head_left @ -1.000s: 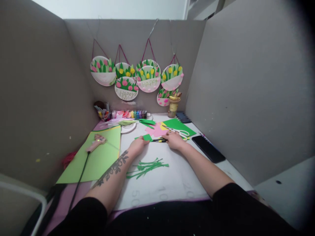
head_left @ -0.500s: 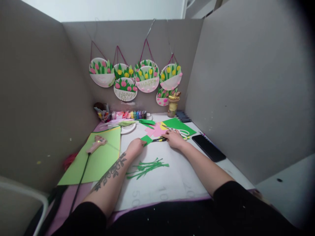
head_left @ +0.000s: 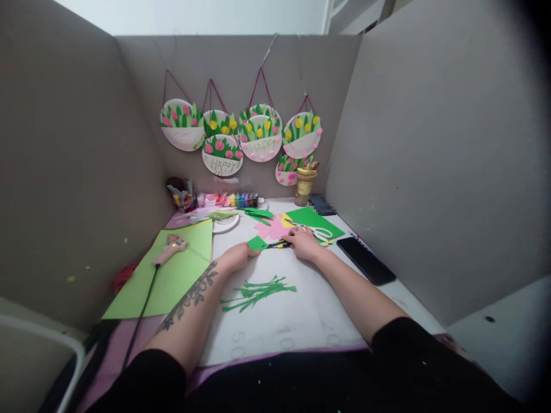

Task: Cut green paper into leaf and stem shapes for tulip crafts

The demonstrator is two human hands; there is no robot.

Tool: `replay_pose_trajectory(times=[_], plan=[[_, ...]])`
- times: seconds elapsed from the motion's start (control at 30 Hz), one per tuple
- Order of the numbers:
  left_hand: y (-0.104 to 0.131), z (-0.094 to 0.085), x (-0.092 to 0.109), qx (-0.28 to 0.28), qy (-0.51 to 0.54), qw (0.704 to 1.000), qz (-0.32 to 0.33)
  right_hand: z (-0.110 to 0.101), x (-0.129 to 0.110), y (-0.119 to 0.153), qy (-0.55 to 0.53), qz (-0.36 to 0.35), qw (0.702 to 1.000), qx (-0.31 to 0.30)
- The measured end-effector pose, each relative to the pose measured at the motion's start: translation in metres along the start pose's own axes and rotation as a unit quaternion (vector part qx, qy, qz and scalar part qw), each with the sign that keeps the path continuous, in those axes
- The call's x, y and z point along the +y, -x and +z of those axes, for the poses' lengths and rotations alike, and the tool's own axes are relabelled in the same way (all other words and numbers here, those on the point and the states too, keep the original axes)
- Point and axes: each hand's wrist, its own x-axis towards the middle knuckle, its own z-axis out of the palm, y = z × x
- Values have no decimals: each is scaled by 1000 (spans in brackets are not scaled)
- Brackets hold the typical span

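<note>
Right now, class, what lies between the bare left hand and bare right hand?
In the head view, a small green paper piece, held by the left hand, then the exposed end of a slim black-and-yellow tool, held in the right hand.

You wear black clothing (head_left: 275,383) with sleeves (head_left: 148,373) that end near the elbows. A dark tattoo (head_left: 196,294) of leafy sprigs runs along your left forearm (head_left: 202,321); a small mark on your right hand (head_left: 303,245) is too blurred to identify.

A small green paper piece (head_left: 257,243) meets the blades of black-and-yellow scissors (head_left: 280,244)
</note>
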Motion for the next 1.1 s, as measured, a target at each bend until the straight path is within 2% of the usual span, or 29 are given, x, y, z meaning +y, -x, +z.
replay_pose_trajectory(times=[0.43, 0.73, 1.1], plan=[[-1, 2, 0, 12, 9, 1000, 11, -8, -8, 3, 4, -11, 1000, -11], [1, -1, 9, 18, 38, 998, -38, -12, -16, 9, 11, -22, 999, -22], [0, 3, 3, 29, 27, 999, -10, -15, -22, 11, 13, -32, 999, -25]])
